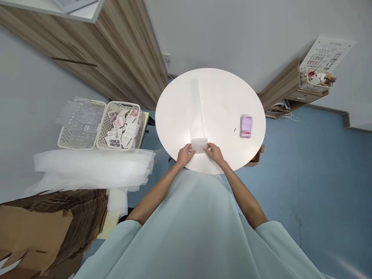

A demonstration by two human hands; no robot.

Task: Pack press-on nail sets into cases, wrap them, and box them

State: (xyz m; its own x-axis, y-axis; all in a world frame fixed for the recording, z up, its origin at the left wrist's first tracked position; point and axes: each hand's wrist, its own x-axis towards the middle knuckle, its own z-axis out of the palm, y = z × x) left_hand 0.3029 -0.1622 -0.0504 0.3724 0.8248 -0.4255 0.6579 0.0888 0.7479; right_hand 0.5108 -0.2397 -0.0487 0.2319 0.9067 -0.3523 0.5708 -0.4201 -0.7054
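Note:
On the round white table (226, 151), a long strip of thin translucent white foam sheet (197, 112) runs from the far side toward me. Its near end is folded or wrapped into a small flat packet (199, 145); whatever may lie inside is hidden. My left hand (186, 154) pinches the packet's left edge. At the right edge, my right hand (215, 152) grips it in the same way, thumb and fingers closed. A small purple box, blurred out (246, 126), lies farther right, apart from both hands.
Left of the table are a white basket of small printed packets (119, 126), another with clear plastic trays (84, 122), stacked foam sheets (93, 168) and flattened cardboard boxes (35, 232). A wood-grain cabinet (122, 46) stands behind; a low shelf (290, 91) is at right.

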